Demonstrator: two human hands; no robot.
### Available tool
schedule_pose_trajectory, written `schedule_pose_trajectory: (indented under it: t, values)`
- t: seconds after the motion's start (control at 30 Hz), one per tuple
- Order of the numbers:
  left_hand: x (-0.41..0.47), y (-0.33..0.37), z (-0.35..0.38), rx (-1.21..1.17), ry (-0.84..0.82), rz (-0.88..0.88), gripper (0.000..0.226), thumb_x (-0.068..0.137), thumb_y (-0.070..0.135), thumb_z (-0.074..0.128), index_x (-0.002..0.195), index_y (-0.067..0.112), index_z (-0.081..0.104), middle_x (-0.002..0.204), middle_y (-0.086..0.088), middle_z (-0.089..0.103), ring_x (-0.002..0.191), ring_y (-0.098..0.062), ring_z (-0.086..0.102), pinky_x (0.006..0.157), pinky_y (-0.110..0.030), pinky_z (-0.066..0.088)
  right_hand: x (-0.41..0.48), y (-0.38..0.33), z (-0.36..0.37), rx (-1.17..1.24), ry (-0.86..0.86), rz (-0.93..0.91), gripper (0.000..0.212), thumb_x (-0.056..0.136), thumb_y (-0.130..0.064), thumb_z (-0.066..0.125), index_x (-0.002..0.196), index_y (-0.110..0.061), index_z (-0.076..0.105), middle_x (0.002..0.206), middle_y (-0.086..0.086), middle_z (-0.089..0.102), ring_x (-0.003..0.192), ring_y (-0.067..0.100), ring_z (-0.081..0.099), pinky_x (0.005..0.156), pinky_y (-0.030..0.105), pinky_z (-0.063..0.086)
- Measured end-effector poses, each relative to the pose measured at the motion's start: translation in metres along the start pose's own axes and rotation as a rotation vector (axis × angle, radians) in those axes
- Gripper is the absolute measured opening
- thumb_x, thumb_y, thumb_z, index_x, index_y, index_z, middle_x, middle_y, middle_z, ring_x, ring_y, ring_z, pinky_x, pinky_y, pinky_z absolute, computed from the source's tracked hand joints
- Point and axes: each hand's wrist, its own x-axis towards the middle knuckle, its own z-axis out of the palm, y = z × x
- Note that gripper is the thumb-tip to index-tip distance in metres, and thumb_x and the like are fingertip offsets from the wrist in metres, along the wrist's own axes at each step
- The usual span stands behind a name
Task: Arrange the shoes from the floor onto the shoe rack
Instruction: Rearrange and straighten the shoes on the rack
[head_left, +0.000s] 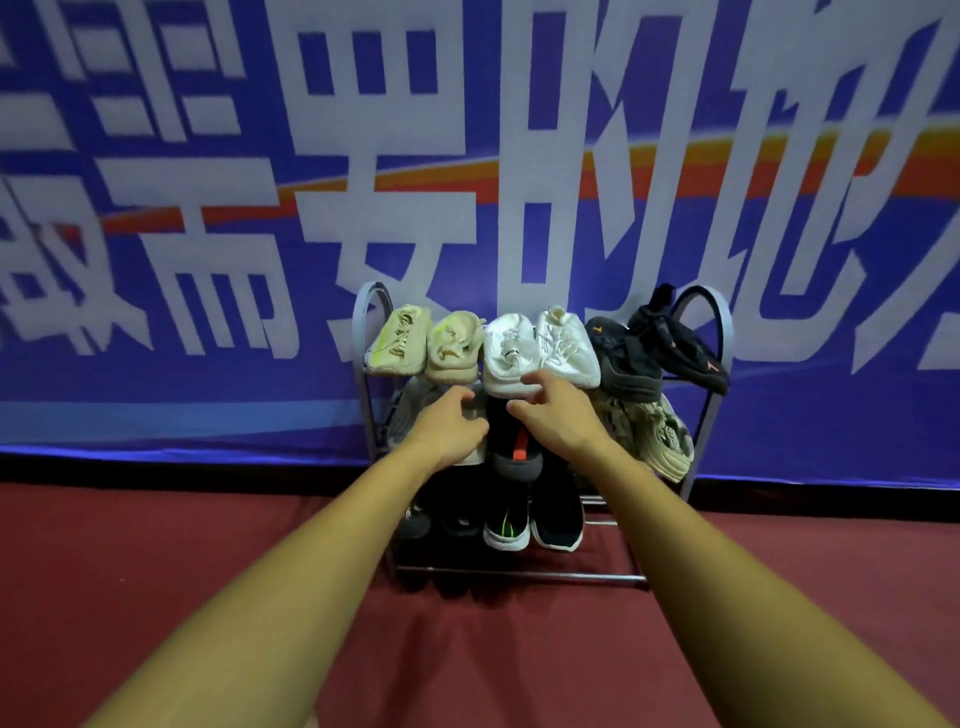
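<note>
- Left grip holds grey shoe, rack middle shelf.
- Right grip curled over black shoe; can't tell if holding.

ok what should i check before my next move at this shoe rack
1. Top tier of shoe rack filled by beige pair, white pair, black pair: ok
2. left hand gripping a middle-tier shoe: cannot tell
3. right hand holding anything: cannot tell; its fingers are by the black shoe with red tab
4. That shoe fully seated: cannot tell
5. Free bottom rails at right: ok
6. Visible floor free of shoes: ok
</note>
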Motion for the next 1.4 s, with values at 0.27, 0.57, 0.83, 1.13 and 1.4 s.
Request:
schedule_pose_trajectory:
  t: [0.27,0.57,0.83,1.13,1.4]
  values:
    - [0.022,-0.018,-0.015,-0.227,0.117,0.019,0.050,0.088,0.016,0.057,0.134,0.034,0.049,0.079,-0.005,0.066,0.065,-0.016,0.061,0.058,-0.030,0.047,0.030,-0.014,0.026,0.085,0.003,-0.055,0.049,0.088,-0.026,0.063,0.136,-0.020,0.054,0.111,0.005,0.070,0.108,0.023,0.063,0.096,0.037,0.049]
    - [0.069,-0.015,-0.008,-0.520,0.041,-0.036,0.063,0.092,0.032,0.057,0.143,0.055,0.029,0.102,0.007,0.061,0.090,-0.018,0.062,0.067,-0.029,0.050,0.042,0.014,0.033,0.035,-0.089,-0.002,0.061,0.086,-0.027,0.062,0.143,-0.036,0.043,0.091,0.000,0.070,0.089,0.020,0.067,0.087,0.039,0.056]
    - [0.089,-0.007,0.002,-0.802,0.159,-0.118,0.006,0.094,0.028,0.059,0.099,0.026,0.057,0.095,0.002,0.061,0.081,-0.020,0.060,0.054,-0.025,0.042,0.044,0.022,0.021,0.074,-0.122,-0.040,0.055,0.089,-0.020,0.062,0.138,-0.035,0.046,0.086,0.006,0.073,0.069,0.015,0.068,0.060,0.012,0.050]
    - [0.077,0.002,-0.020,-0.787,0.310,0.121,0.014,0.095,0.030,0.058,0.091,0.016,0.056,0.090,-0.005,0.065,0.074,-0.017,0.062,0.050,-0.019,0.042,0.050,0.012,0.001,0.518,-0.102,0.133,0.028,0.094,-0.022,0.063,0.122,-0.017,0.062,0.100,0.009,0.075,0.068,0.013,0.065,0.064,0.021,0.045]
    - [0.060,0.008,-0.033,-0.749,0.248,0.211,0.026,0.095,0.023,0.047,0.112,0.041,0.053,0.106,-0.005,0.062,0.075,-0.017,0.054,0.057,-0.030,0.040,0.057,0.006,-0.018,1.079,0.020,0.278,0.039,0.095,-0.048,0.058,0.120,-0.019,0.062,0.105,0.003,0.077,0.076,0.012,0.066,0.066,0.023,0.048]
